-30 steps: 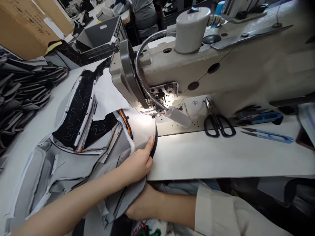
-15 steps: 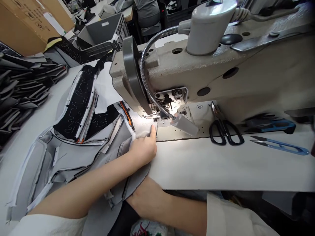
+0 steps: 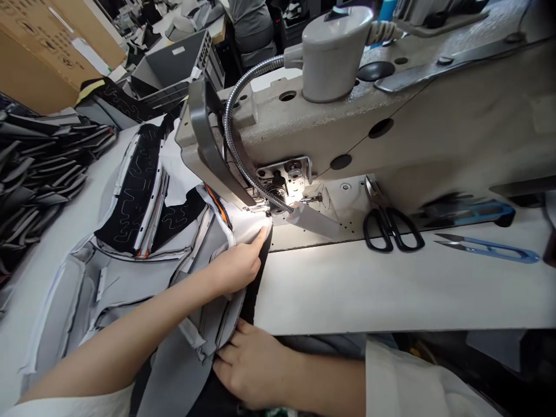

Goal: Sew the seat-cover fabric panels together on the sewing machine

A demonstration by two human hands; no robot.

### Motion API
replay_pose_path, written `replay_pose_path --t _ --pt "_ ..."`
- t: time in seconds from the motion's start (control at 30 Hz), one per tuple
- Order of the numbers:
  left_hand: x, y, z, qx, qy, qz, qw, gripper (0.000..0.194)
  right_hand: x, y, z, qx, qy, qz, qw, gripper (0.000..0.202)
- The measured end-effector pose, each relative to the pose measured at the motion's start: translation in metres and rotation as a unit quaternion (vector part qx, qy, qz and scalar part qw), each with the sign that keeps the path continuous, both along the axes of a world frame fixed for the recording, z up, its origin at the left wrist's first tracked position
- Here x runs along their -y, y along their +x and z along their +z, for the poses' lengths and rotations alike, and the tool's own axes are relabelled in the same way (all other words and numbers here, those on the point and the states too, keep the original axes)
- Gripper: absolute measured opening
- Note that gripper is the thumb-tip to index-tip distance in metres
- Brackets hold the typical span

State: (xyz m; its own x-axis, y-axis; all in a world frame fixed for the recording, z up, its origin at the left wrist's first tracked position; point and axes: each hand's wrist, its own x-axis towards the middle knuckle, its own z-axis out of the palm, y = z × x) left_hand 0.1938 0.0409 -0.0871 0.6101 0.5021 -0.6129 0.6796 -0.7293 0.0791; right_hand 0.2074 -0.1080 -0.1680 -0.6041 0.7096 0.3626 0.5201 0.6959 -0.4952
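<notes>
A sewn grey fabric cover (image 3: 139,281) with black, white and orange pieces lies at the left of the sewing machine (image 3: 278,121). Its white mesh edge reaches under the lit presser foot (image 3: 268,209). My left hand (image 3: 237,266) rests on the cover just in front of the foot, index finger stretched along the white edge and the other fingers curled on the cloth. Lower down, my right hand (image 3: 256,365) has its fingers closed on the cover's edge by the table front, where a black strip of cloth (image 3: 258,284) shows. Its fingertips are partly hidden.
Black-handled scissors (image 3: 393,229) and blue thread snips (image 3: 490,248) lie right of the needle; another blue-handled tool (image 3: 486,213) lies behind. A lamp's metal hose (image 3: 232,110) arches before the machine. Stacked fabric pieces (image 3: 39,174), a grey crate (image 3: 174,63) and a seated person (image 3: 252,29) are beyond.
My left hand has shifted slightly left and down. My right hand has come out from under the cover's edge to its side, and a black strip now shows there. The view has moved a little.
</notes>
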Motion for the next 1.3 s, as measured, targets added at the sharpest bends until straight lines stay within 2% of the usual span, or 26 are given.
replay_pose_path --t 0.07,0.13,0.23,0.4,0.57,0.63,0.7,0.77,0.83,0.93,1.07,1.3 --pt "0.002 0.003 0.000 0.002 0.009 -0.002 1.000 0.072 0.004 -0.001 -0.003 -0.003 0.027 -0.017 0.999 0.022" --pt "0.005 0.008 -0.001 -0.005 0.024 -0.006 1.000 0.072 0.010 0.005 -0.003 -0.003 0.061 -0.027 0.998 0.026" --pt "0.007 0.019 -0.002 -0.012 0.038 -0.002 0.999 0.070 0.022 0.028 0.001 0.026 0.090 -0.030 0.995 0.031" --pt "0.007 0.031 -0.002 0.015 0.071 0.013 0.997 0.063 0.034 0.072 0.007 0.064 0.093 -0.054 0.992 0.035" --pt "0.028 0.010 0.002 -0.024 0.050 -0.027 0.998 0.079 0.017 0.091 0.014 0.099 0.044 -0.077 0.991 0.042" --pt "0.036 -0.004 0.000 -0.060 0.061 -0.037 0.996 0.075 0.009 0.088 0.013 0.105 0.084 -0.100 0.986 0.037" --pt "0.040 -0.015 -0.004 -0.074 0.092 -0.038 0.992 0.069 0.004 0.081 0.010 0.098 0.156 -0.114 0.976 0.031" --pt "0.040 -0.021 -0.009 -0.060 0.110 -0.036 0.992 0.064 0.003 0.074 0.008 0.096 0.208 -0.116 0.966 0.028" --pt "0.037 -0.022 -0.011 -0.043 0.108 -0.032 0.993 0.060 0.005 0.069 0.007 0.107 0.227 -0.113 0.961 0.029" --pt "0.031 -0.019 -0.011 -0.039 0.095 -0.027 0.994 0.059 0.010 0.070 0.008 0.124 0.222 -0.107 0.961 0.030" --pt "0.023 -0.008 -0.006 -0.017 0.088 -0.018 0.996 0.057 0.011 0.089 0.009 0.118 0.201 -0.098 0.968 0.029" --pt "0.008 0.015 -0.004 -0.043 0.128 -0.007 0.991 0.061 -0.009 0.129 0.010 0.112 0.157 -0.045 0.980 0.027"
